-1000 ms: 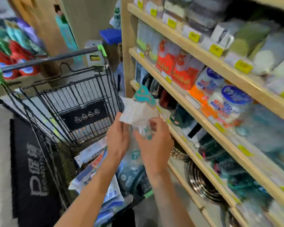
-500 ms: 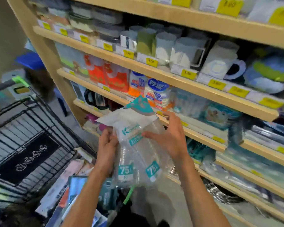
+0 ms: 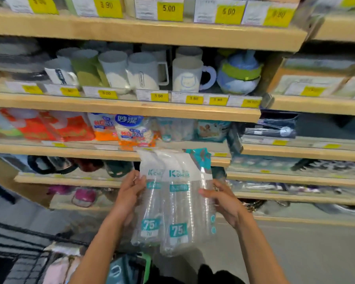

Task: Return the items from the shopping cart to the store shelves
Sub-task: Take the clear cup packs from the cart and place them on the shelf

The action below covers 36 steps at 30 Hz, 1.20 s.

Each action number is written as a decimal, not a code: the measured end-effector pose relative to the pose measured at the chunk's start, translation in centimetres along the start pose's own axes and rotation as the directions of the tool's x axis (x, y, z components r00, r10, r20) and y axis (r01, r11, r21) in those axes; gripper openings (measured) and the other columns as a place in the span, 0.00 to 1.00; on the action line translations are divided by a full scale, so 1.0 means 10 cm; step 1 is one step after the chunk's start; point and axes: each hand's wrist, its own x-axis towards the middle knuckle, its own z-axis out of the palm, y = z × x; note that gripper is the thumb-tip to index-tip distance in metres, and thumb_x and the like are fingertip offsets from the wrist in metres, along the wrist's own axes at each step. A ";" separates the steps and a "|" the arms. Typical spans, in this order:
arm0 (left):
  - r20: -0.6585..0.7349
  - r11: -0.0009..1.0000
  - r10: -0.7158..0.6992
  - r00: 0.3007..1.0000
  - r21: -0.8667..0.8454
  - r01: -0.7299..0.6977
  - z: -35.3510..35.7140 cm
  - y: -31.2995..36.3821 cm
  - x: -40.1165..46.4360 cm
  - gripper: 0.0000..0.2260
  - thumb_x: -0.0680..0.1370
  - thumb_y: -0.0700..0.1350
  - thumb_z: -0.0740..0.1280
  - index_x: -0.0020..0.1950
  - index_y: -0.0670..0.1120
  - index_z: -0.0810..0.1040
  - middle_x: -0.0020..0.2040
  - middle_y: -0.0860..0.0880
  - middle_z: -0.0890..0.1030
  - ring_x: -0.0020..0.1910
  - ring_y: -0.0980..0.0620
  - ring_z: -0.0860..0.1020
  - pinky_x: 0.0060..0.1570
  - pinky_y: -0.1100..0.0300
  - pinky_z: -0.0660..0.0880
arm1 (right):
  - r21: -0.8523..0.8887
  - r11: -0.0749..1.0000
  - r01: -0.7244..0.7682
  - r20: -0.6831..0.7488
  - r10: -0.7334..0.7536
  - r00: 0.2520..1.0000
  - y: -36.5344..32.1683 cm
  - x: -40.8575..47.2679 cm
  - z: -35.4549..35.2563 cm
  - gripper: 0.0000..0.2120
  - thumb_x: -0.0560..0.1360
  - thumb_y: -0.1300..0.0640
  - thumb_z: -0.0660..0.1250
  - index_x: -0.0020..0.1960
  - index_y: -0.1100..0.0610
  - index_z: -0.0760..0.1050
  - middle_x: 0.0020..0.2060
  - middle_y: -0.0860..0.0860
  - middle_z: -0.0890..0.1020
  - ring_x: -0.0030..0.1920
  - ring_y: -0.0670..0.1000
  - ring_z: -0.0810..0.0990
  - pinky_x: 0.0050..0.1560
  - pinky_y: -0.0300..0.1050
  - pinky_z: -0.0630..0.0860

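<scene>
I hold up clear packs of plastic cups [image 3: 176, 203] with white tops and teal "75" labels, upright in front of the wooden shelves [image 3: 119, 111]. My left hand [image 3: 131, 191] grips their left side and my right hand [image 3: 223, 198] grips their right side. The packs hang just below the shelf edge that carries paper-cup packs [image 3: 134, 131] and similar clear packs [image 3: 177, 129]. The black wire shopping cart [image 3: 12, 257] is at the bottom left, with other packaged items [image 3: 123, 269] still in it.
Mugs and plastic cups [image 3: 143, 71] stand on the shelf above, behind yellow price tags. Red packages [image 3: 49, 126] fill the left of the middle shelf. Lower shelves hold kettles [image 3: 47, 165] and metal ware [image 3: 252, 203]. Grey floor lies at the bottom right.
The packs have come up out of the cart toward the shelves. My view has swung right from the cart to face the shelving, and both hands have stayed on the packs.
</scene>
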 end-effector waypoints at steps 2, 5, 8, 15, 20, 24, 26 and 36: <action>0.022 1.000 -0.014 1.000 0.001 0.014 0.07 0.04 0.10 0.12 0.79 0.43 0.68 0.37 0.48 0.70 0.41 0.41 0.72 0.40 0.47 0.72 0.39 0.55 0.71 | 0.042 0.999 0.031 -0.028 -0.030 0.999 -0.01 -0.01 -0.06 0.31 0.58 0.48 0.81 0.59 0.53 0.79 0.52 0.51 0.87 0.56 0.57 0.83 0.64 0.62 0.74; 0.036 0.999 -0.014 0.999 0.030 0.013 0.26 0.03 0.24 0.08 0.81 0.43 0.66 0.43 0.46 0.72 0.40 0.42 0.78 0.37 0.48 0.78 0.36 0.57 0.76 | 0.102 0.993 0.059 -0.084 -0.051 0.995 0.00 0.00 -0.14 0.26 0.62 0.51 0.80 0.58 0.51 0.79 0.50 0.49 0.87 0.57 0.58 0.83 0.65 0.61 0.75; 0.044 0.976 -0.014 0.999 0.216 0.004 0.45 0.06 0.38 0.06 0.83 0.47 0.62 0.52 0.45 0.72 0.49 0.42 0.83 0.48 0.43 0.84 0.48 0.46 0.82 | 0.125 0.989 0.078 -0.135 -0.061 0.989 -0.01 0.11 -0.21 0.26 0.60 0.48 0.82 0.56 0.49 0.79 0.51 0.48 0.87 0.56 0.55 0.84 0.66 0.62 0.74; 0.307 0.811 -0.204 0.930 0.584 -0.015 0.68 0.39 1.03 0.43 0.67 0.53 0.79 0.76 0.63 0.58 0.63 0.51 0.77 0.60 0.48 0.79 0.55 0.49 0.79 | 0.165 0.977 0.137 -0.193 -0.104 0.976 -0.40 0.51 -0.59 0.41 0.55 0.40 0.83 0.63 0.53 0.73 0.60 0.50 0.81 0.60 0.55 0.80 0.63 0.61 0.76; 0.138 0.863 -0.048 0.989 0.505 -0.029 0.85 0.53 1.34 0.29 0.71 0.29 0.73 0.67 0.46 0.69 0.58 0.46 0.81 0.62 0.43 0.79 0.45 0.57 0.81 | 0.201 0.966 0.164 -0.239 -0.113 0.964 -0.48 0.71 -0.78 0.27 0.62 0.45 0.82 0.56 0.49 0.75 0.58 0.48 0.81 0.59 0.54 0.79 0.64 0.61 0.74; -0.007 0.887 -0.010 1.000 0.462 0.012 0.84 0.59 1.62 0.18 0.71 0.30 0.74 0.56 0.40 0.71 0.48 0.46 0.79 0.57 0.45 0.78 0.59 0.47 0.78 | 0.230 0.947 0.224 -0.274 -0.158 0.949 -0.57 0.82 -0.95 0.18 0.67 0.55 0.79 0.47 0.45 0.72 0.56 0.47 0.76 0.60 0.55 0.74 0.67 0.61 0.71; 0.007 0.869 0.017 1.000 0.494 -0.018 0.81 0.62 1.77 0.19 0.71 0.36 0.76 0.58 0.41 0.73 0.52 0.45 0.80 0.57 0.41 0.81 0.61 0.44 0.77 | 0.226 0.945 0.238 -0.300 -0.165 0.940 -0.60 0.92 -0.98 0.17 0.67 0.56 0.79 0.50 0.51 0.75 0.55 0.47 0.78 0.58 0.55 0.76 0.64 0.60 0.73; 0.022 0.931 0.126 0.992 0.344 -0.126 0.86 0.63 1.95 0.20 0.74 0.30 0.71 0.65 0.38 0.74 0.60 0.44 0.82 0.56 0.49 0.81 0.58 0.53 0.78 | 0.176 0.930 0.323 -0.473 -0.207 0.856 -0.47 1.11 -0.79 0.38 0.56 0.47 0.85 0.61 0.61 0.77 0.50 0.52 0.86 0.52 0.52 0.85 0.54 0.51 0.81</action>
